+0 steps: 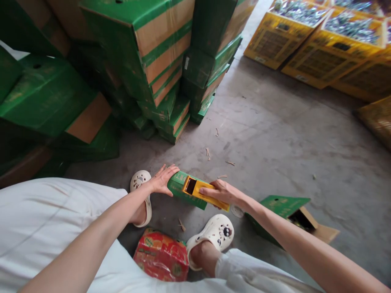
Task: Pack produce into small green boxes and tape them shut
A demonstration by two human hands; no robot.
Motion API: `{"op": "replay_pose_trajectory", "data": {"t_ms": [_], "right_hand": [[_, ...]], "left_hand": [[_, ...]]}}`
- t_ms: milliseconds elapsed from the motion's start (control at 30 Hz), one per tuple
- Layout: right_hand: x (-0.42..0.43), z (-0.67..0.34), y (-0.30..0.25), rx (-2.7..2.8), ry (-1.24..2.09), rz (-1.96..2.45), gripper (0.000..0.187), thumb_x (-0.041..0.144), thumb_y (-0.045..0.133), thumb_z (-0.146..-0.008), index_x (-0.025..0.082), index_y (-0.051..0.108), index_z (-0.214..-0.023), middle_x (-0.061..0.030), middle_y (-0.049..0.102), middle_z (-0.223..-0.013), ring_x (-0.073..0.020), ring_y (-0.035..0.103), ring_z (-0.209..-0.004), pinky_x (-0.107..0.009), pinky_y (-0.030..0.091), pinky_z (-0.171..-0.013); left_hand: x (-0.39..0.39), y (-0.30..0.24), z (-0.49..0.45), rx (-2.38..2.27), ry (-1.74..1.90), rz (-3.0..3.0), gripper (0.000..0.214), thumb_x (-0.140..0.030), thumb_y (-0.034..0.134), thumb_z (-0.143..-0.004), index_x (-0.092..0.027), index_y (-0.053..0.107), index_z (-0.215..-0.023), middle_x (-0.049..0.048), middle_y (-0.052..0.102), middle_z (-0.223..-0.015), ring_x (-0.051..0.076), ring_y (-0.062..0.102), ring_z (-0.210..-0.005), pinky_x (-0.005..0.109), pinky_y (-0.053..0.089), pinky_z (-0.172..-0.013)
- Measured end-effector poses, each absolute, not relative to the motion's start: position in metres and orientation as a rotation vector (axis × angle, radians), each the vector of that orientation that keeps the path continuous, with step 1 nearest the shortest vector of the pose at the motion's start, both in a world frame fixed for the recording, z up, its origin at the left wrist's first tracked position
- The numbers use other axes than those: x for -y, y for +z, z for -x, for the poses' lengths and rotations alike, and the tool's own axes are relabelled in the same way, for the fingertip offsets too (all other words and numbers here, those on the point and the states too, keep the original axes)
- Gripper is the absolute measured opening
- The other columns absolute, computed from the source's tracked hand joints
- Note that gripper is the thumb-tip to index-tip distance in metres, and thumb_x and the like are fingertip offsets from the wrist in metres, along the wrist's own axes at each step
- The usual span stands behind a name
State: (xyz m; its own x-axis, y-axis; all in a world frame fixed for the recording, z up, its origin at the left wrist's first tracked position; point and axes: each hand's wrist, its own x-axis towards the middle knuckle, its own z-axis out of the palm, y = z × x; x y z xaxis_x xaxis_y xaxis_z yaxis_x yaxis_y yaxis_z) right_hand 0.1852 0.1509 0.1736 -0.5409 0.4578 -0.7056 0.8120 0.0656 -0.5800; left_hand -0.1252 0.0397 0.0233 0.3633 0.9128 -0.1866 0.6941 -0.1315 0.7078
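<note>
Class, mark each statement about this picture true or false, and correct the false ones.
1. Both hands touch the green and yellow carton. True: the left hand presses its green end and the right hand has its grip on the yellow part.
2. The crates at the top right are blue. False: they are yellow.
3. An open green box lies on the floor beside the right arm. True.
4. The red packet lies inside that box. False: it lies on the floor by the white clog.
</note>
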Motion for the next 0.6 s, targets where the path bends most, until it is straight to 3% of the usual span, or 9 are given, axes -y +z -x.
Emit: {"op": "replay_pose_trajectory", "data": {"t_ms": [267, 467, 533, 600], "right_hand": [[-0.146, -0.175, 0.147, -2.066, -1.239, -1.321, 0.068, 0.083, 0.074, -0.073, 0.021, 0.051, -0.057, -0.0014, 0.052, -0.055, -0.0164, 0.052, -0.057, -0.028, 0.032, -0.051], [-0.140, -0.157, 0.154, -2.074, -1.032, -1.430, 0.053, 0.069, 0.082, -0.076, 0.021, 0.064, -0.062, -0.0081, 0.059, -0.057, -0.0262, 0.066, -0.067, -0.033, 0.038, -0.056], [-0.137, -0.155, 0.159, -2.048, -1.004, -1.436, 0.053, 0.070, 0.080, -0.078, 0.020, 0.068, -0.066, -0.0104, 0.064, -0.060, -0.0282, 0.070, -0.071, -0.032, 0.040, -0.056], [-0.135, -0.156, 0.162, -2.026, -1.003, -1.422, 0.053, 0.071, 0.078, -0.079, 0.019, 0.071, -0.071, -0.0115, 0.070, -0.066, -0.0288, 0.072, -0.075, -0.030, 0.041, -0.056]], "left_hand": [[-0.038, 0.031, 0.125, -1.425, 0.300, -1.960, 0.133, -0.050, 0.101, -0.059, -0.026, 0.030, -0.170, 0.0197, 0.039, -0.173, 0.040, 0.020, -0.167, 0.064, 0.002, -0.135], [-0.045, 0.031, 0.094, -1.422, 0.088, -2.168, 0.147, -0.055, 0.098, -0.055, -0.011, 0.021, -0.171, 0.0289, 0.027, -0.175, 0.044, 0.006, -0.168, 0.062, -0.003, -0.135], [-0.045, 0.024, 0.077, -1.388, 0.074, -2.214, 0.151, -0.059, 0.097, -0.054, -0.008, 0.017, -0.171, 0.0307, 0.020, -0.177, 0.047, 0.006, -0.168, 0.063, -0.002, -0.134], [-0.043, 0.016, 0.064, -1.411, 0.127, -2.227, 0.149, -0.059, 0.094, -0.055, -0.009, 0.015, -0.171, 0.0305, 0.023, -0.176, 0.048, 0.011, -0.167, 0.064, 0.002, -0.135]]}}
